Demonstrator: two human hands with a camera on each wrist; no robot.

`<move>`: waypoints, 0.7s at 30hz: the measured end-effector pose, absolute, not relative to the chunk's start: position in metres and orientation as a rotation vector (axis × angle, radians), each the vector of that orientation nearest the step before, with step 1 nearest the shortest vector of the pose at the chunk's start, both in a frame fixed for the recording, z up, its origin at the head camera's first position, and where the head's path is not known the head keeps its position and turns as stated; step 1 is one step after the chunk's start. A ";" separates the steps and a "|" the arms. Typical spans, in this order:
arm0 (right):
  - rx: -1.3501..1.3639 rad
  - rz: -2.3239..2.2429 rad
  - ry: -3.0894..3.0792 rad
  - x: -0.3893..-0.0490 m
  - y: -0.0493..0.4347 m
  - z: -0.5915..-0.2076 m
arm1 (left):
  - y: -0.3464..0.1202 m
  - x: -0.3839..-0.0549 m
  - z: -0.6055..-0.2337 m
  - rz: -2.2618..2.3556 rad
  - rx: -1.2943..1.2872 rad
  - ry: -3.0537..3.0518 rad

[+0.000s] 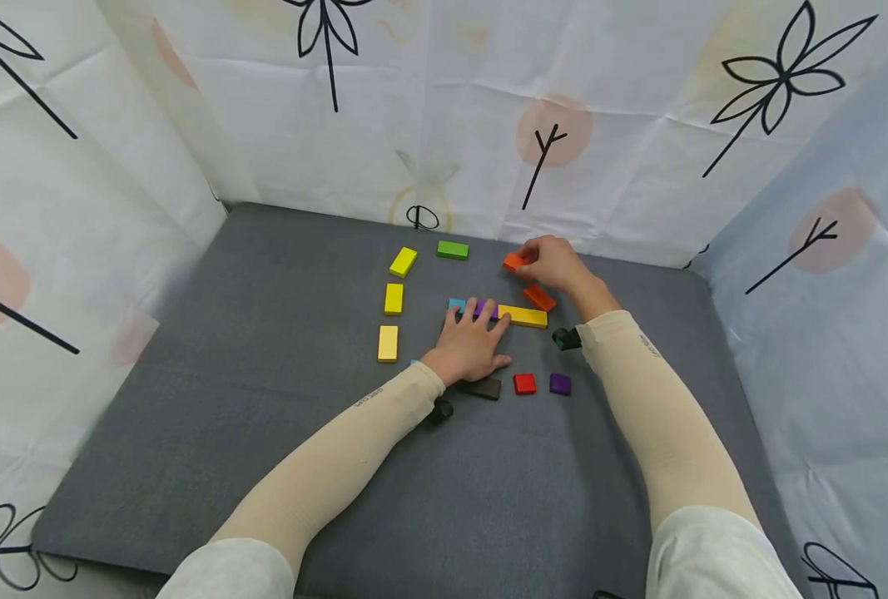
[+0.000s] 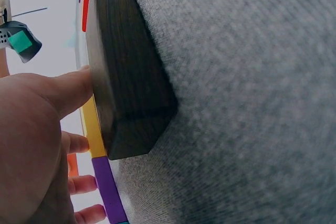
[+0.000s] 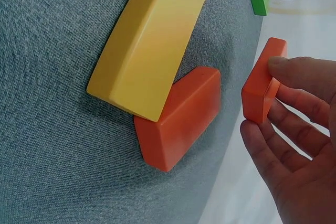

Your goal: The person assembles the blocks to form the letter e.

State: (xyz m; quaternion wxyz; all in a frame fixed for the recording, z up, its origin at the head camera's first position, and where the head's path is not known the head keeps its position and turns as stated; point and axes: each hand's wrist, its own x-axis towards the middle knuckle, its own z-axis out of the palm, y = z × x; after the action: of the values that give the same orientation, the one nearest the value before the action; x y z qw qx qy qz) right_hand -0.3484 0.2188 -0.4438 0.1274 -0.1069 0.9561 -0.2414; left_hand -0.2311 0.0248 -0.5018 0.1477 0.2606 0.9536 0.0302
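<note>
Orange block (image 1: 514,262) sits in the right hand (image 1: 556,264), pinched between thumb and fingers; whether it also touches the table (image 1: 279,333) I cannot tell. Just on the near side of that hand lies a second orange block (image 3: 181,116), right by the end of the long yellow block (image 1: 524,317), which runs between the two hands.

The left hand (image 1: 468,343) is spread, its fingers apart and grasping nothing. Its fingertips are at the purple block (image 2: 110,190) and the blue block (image 1: 456,304), in line with the long yellow one; contact there is unclear. Under its heel, on the near side, lies the dark block (image 2: 126,56). Right of that hand are a red block (image 1: 524,383) and then a dark purple block (image 1: 560,383).

Left of the left hand, three short yellow blocks (image 1: 394,299) form a column leading away. Left of the right hand lies a green block (image 1: 453,249). Both hands are well apart.
</note>
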 end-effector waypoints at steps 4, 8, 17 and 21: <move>-0.317 -0.710 2.766 -0.349 0.217 -0.445 | 0.022 -0.229 -0.499 0.083 0.760 2.766; -0.314 -0.702 2.758 -0.351 0.215 -0.446 | 0.021 -0.228 -0.497 0.084 0.773 2.783; -0.341 -0.665 2.764 -0.356 0.212 -0.454 | 0.022 -0.230 -0.499 0.066 0.753 2.765; -0.327 -0.672 2.753 -0.355 0.213 -0.457 | 0.022 -0.229 -0.499 0.065 0.765 2.773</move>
State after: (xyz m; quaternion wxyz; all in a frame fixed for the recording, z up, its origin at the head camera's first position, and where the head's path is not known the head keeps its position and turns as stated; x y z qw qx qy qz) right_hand -0.3546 0.2127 -0.4567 0.1438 -0.1134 0.9551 -0.2331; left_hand -0.2293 0.0224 -0.4992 0.1319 0.2636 0.9553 0.0223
